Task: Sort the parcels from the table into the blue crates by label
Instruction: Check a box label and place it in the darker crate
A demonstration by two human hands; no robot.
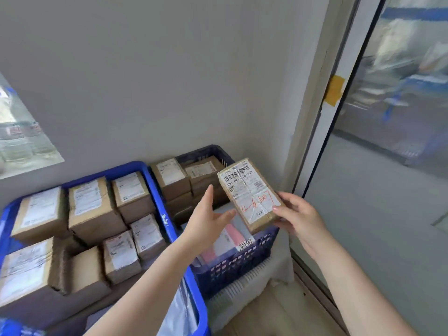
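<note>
The small parcel (pixel 251 194) is made of brown cardboard, dull and a bit rough, with a smooth white paper label and shiny clear tape stuck on it. The boxes (pixel 93 209) in the big blue crate (pixel 157 190) are made of the same dull brown cardboard with white paper labels. That crate is made of smooth, slightly shiny plastic. The darker crate (pixel 232 265) is plastic too, with a wall full of little holes. The wall (pixel 169 81) is painted grey and looks matt. The door (pixel 392 117) is made of shiny glass.
</note>
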